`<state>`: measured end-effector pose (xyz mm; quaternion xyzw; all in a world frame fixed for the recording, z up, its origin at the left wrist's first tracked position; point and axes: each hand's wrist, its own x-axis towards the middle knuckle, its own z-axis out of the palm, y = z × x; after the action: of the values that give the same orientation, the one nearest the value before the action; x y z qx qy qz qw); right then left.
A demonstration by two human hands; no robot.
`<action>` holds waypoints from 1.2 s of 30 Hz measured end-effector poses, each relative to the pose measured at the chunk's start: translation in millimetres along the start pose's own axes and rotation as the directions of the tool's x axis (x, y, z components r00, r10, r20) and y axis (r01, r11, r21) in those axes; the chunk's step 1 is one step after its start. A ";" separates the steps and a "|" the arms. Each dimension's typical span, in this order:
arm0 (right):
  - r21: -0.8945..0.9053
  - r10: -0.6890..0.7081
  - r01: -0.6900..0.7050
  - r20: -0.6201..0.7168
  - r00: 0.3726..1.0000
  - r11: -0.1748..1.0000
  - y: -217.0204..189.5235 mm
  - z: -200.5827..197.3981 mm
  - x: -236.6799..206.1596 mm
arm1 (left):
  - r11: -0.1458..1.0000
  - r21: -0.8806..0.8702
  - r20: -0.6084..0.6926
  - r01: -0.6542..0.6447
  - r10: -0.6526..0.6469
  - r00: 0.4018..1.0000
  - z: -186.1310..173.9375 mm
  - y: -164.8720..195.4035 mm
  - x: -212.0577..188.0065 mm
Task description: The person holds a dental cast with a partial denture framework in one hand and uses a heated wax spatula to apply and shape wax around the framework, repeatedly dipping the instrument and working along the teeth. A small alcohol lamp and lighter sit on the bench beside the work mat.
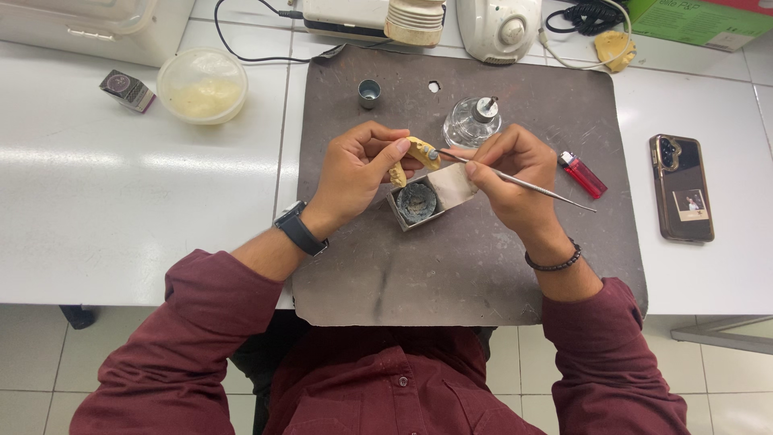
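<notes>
Far left of your bench, beside the lidded tub (202,84): a small box (127,89), grey-purple w/ a round dark emblem on top, lying tilted. Top right corner: a green carton (699,20), flat, cut off by the frame edge, w/ pale lettering. Right of your mat (451,274): a phone (682,188), lying flat w/ its back up, dark brown case, small photo card under the case near the bottom. No lit screens in view.
</notes>
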<state>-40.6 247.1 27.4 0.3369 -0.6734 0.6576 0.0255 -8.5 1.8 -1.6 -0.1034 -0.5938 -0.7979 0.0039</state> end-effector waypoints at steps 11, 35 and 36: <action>-0.354 -0.188 0.134 -0.123 0.974 0.926 -11.5 2.6 0.7 | 1.000 -0.024 -0.021 -0.008 0.008 1.000 -2.1 0.6 1.5; -0.894 -0.671 0.310 0.014 0.741 0.324 -18.0 -27.8 2.2 | 0.999 -0.041 -0.043 -0.021 0.019 0.999 -3.9 -0.1 2.1; -0.787 -0.613 0.261 -0.180 0.769 0.559 -17.4 -32.4 0.9 | 0.999 -0.040 -0.041 -0.022 0.020 0.999 -3.4 -0.4 1.3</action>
<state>-46.1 277.5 47.3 0.3031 -0.7422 0.3652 0.4733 -10.4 -1.1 -2.7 -0.0934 -0.5760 -0.8118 0.0224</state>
